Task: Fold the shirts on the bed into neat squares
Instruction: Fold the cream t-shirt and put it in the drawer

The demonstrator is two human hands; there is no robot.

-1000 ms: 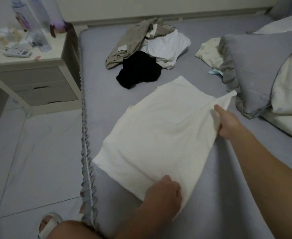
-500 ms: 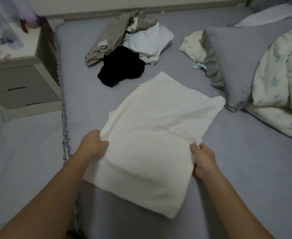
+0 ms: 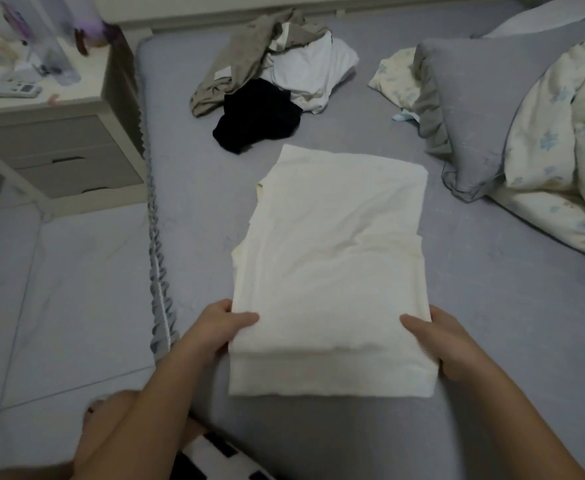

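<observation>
Grey bedding covers the bed (image 3: 492, 323) we lean over, its ruffled edge running past the outside of our left hand (image 3: 215, 327). Between our two hands lies the cream shirt (image 3: 329, 258), spread flat as a long rectangle that stretches away from us, with its near end turned over into a doubled band. Our left hand pinches the shirt's left edge at that fold, thumb on top and fingers curled beneath the cloth. Our right hand (image 3: 436, 344) grips the opposite edge the same way, thumb lying across the fabric. Both hands sit level with each other, the width of the shirt apart.

Beyond the shirt's far end, well away from our hands, we see a heap of clothes (image 3: 277, 74): tan, white and black pieces tangled together. Out past our right hand rest a grey pillow (image 3: 471, 109) and a floral quilt (image 3: 561, 157). Off past our left hand, beside the bed, stands a nightstand (image 3: 52, 147) with bottles and small clutter on top.
</observation>
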